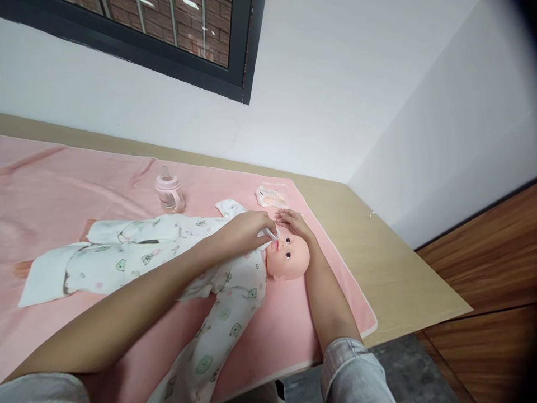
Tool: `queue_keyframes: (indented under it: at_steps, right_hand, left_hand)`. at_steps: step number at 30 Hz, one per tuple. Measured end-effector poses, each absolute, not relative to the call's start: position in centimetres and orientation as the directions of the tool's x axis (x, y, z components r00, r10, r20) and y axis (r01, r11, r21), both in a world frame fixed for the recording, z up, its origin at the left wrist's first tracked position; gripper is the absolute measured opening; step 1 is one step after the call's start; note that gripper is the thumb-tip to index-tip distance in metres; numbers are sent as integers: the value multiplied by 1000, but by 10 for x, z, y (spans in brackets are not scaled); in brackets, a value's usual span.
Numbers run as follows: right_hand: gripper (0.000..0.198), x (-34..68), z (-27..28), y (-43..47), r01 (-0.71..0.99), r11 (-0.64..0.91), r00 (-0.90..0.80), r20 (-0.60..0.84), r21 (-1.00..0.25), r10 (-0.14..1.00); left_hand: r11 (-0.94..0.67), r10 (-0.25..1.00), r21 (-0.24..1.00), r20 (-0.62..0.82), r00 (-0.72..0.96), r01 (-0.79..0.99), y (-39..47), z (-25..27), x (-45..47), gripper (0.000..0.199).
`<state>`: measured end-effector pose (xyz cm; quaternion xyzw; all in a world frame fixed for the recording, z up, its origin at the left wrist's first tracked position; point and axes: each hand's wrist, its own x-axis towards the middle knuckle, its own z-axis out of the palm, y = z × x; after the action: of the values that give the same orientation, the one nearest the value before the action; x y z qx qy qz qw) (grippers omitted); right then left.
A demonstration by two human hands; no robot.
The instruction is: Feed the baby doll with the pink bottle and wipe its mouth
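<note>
A baby doll (288, 258) lies on its back on a pink blanket (289, 319), its head to the right. It wears a white outfit (168, 238) printed with small green animals. My left hand (251, 228) reaches over the doll's chest, its fingers pinching a thin white piece of cloth (271, 234) at the mouth and chin. Whether that cloth belongs to the collar I cannot tell. My right hand (293, 222) is beside the far side of the doll's head, its fingers stretched out and holding nothing. The right forearm passes close by the crown.
A pink-lidded baby bottle (169, 193) with a handle stands beyond the doll's legs. A small clear plastic packet (269, 196) lies beyond my right hand. The wooden table (356, 246) meets a white wall below a dark-framed window (241, 67). Wood-grain panels (490, 263) stand at right.
</note>
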<state>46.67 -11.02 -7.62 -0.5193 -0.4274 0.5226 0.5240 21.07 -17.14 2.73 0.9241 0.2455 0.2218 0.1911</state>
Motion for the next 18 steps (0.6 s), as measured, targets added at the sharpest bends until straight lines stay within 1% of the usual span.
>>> queue_keyframes:
  at_steps: [4,8,13,18]
  right_hand:
    - [12,466,-76,-111,-102,-80,87,-89,-992,992]
    - [11,468,-77,-110,-99,-82,89,-91,-992,992]
    - [15,469,-78,-108,-94,-81,87,-89,-992,992]
    - [14,470,-79,-108,-92,-75,83,-83,-993,993]
  left_hand:
    - [-800,552,463,321,769,381,-171,26,212,20]
    - [-802,541,474,321,778,362,-169,23,214,21]
    - [-791,552,491,313,773,365,-169,24,215,22]
    - [-779,556,539,360,749,319,-171,30,214,25]
